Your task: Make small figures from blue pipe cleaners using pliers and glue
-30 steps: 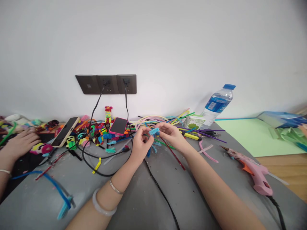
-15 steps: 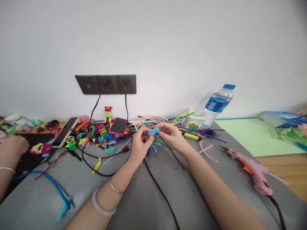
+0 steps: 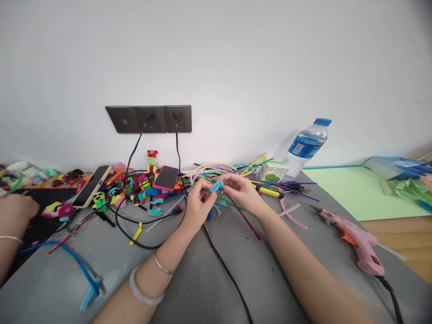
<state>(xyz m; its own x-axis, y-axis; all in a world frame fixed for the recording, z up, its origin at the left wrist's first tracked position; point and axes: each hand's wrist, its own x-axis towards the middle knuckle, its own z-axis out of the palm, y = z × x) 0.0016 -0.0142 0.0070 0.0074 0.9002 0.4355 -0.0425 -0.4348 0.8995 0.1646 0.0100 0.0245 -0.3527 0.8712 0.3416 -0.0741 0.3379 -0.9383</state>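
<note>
Between my two hands is a small light-blue bundle of bent pipe cleaner (image 3: 216, 186), with some darker blue at its right side. My left hand (image 3: 200, 202) pinches it from the left between thumb and fingers. From the right, the fingertips of my right hand (image 3: 241, 191) close on its other side. The hands hold it above the grey table (image 3: 202, 279). Below and behind them lie loose blue pipe-cleaner pieces (image 3: 219, 209) and a dark red glittery pipe cleaner (image 3: 248, 220).
A pink glue gun (image 3: 362, 245) lies at right. A water bottle (image 3: 307, 146) leans on the wall beside a small carton (image 3: 273, 172). Phones (image 3: 166, 178), black cables (image 3: 222, 265) and pipe-cleaner figures crowd the back left. Another person's hand (image 3: 18, 211) is at far left.
My hands stay in almost the same place, with the blue bundle turned very slightly between the fingers. The other person's hand at far left has shifted a little.
</note>
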